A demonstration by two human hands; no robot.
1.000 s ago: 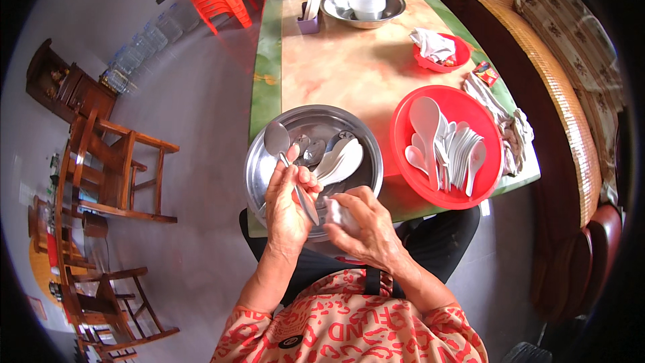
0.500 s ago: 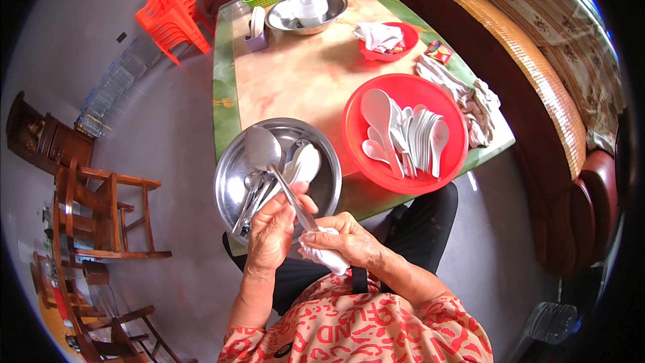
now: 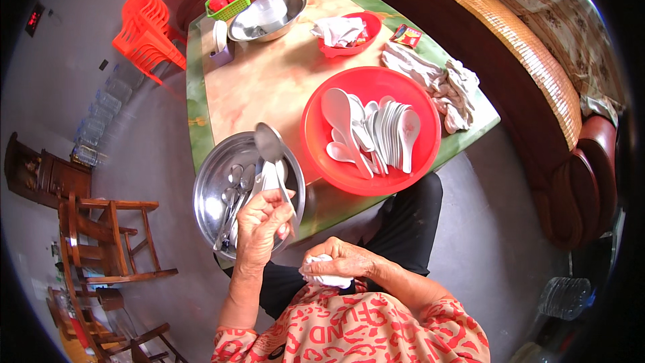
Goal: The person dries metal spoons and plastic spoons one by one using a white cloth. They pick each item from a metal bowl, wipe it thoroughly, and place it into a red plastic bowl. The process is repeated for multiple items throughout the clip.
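Observation:
My left hand (image 3: 264, 220) is closed on a large metal serving spoon (image 3: 268, 141), its bowl pointing away from me over the right side of a steel basin (image 3: 203, 181). Inside that basin lie several small metal spoons (image 3: 230, 196) and some white spoons, partly covered by the hand. In my lap, my right hand (image 3: 341, 257) grips a bunched white cloth (image 3: 326, 272). To the right of the basin, a big red plastic basin (image 3: 316, 154) holds a row of white soup spoons (image 3: 390, 136) and a larger white ladle (image 3: 339, 111).
Farther up the table (image 3: 255, 87) stand a second steel basin (image 3: 295, 13), a small red basin (image 3: 373, 37) with a cloth, and a green basket (image 3: 232, 8). Crumpled cloths (image 3: 450, 87) lie at the right edge. Wooden chairs (image 3: 121, 242) are on the left, a sofa (image 3: 497, 47) on the right.
My left hand has moved the serving spoon away from the cloth, toward the steel basin. My right hand has come down to my lap with the cloth. The view has shifted slightly.

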